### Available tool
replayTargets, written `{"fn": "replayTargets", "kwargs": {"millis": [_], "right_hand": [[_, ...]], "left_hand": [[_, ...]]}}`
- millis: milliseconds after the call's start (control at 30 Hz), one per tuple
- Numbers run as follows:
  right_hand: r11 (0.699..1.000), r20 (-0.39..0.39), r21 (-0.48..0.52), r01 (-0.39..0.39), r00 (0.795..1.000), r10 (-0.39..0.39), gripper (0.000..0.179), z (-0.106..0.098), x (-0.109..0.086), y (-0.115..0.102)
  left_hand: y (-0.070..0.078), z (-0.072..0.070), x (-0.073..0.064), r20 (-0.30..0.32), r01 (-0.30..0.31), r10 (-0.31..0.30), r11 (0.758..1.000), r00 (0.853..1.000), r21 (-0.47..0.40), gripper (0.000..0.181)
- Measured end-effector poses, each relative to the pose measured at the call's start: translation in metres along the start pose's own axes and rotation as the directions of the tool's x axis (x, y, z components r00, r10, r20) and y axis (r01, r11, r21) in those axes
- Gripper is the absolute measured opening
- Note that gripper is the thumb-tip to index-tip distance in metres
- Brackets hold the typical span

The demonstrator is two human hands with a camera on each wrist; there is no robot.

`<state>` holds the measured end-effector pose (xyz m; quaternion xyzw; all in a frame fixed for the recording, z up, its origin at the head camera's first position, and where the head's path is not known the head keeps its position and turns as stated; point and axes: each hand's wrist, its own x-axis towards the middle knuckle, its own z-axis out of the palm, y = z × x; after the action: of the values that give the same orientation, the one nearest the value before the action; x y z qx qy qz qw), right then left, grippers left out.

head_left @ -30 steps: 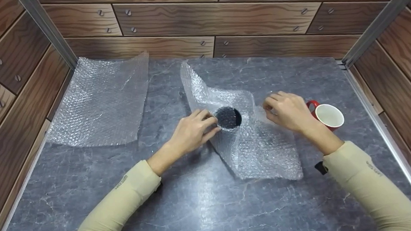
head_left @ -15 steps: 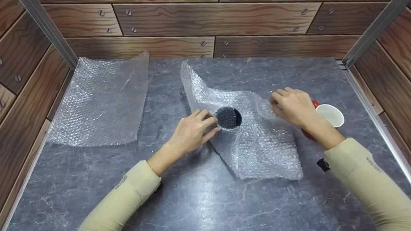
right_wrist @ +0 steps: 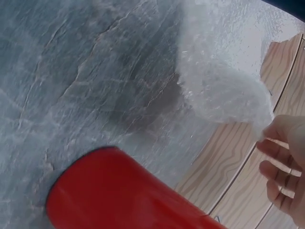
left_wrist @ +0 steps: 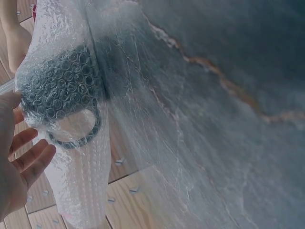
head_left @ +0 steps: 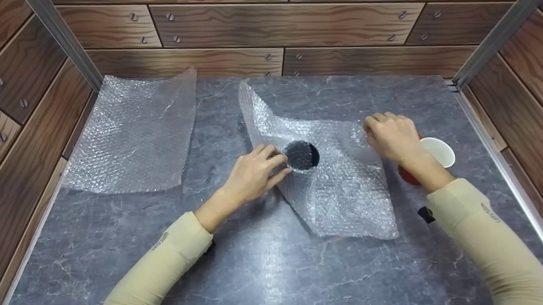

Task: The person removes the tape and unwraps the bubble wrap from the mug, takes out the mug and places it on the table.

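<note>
A dark mug [head_left: 303,155] stands at the middle of the table, partly covered by a sheet of bubble wrap [head_left: 351,199]. Through the film, its body and handle [left_wrist: 76,143] show in the left wrist view. My left hand [head_left: 256,170] holds the wrapped mug at its rim, thumb and fingertips against the left side. On the right, my right hand [head_left: 392,135] pinches the sheet's far right corner between thumb and forefinger, the other fingers loosely bent. Behind that wrist stands a red mug [head_left: 410,175] with a white inside, partly hidden by the forearm.
A second sheet of bubble wrap [head_left: 133,135] lies flat at the back left of the grey marbled table [head_left: 231,273]. Wood-patterned walls [head_left: 289,25] and metal posts [head_left: 62,38] enclose the table at the back and sides.
My right hand has drawn the corner of the wrap to the right, flattening the fold beside the dark mug. It now overlaps the red mug's handle. The left hand has kept its place.
</note>
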<state>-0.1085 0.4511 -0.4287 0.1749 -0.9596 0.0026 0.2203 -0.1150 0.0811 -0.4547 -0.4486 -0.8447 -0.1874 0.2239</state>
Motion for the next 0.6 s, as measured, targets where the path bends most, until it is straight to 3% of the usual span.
{"fn": "replayTargets", "kwargs": {"millis": [367,600], "right_hand": [[0.998,0.029,0.005,-0.067,0.997,0.067,0.006,0.005,-0.002,0.0],[0.997,-0.024,0.028,-0.074,0.997,0.075,0.012,-0.004,-0.002,-0.003]], "left_hand": [[0.0,0.002,-0.001,-0.01,-0.006,0.006,1.0,1.0,-0.001,0.027],[0.0,0.002,-0.001,-0.013,-0.007,0.007,1.0,1.0,0.0,0.027]]}}
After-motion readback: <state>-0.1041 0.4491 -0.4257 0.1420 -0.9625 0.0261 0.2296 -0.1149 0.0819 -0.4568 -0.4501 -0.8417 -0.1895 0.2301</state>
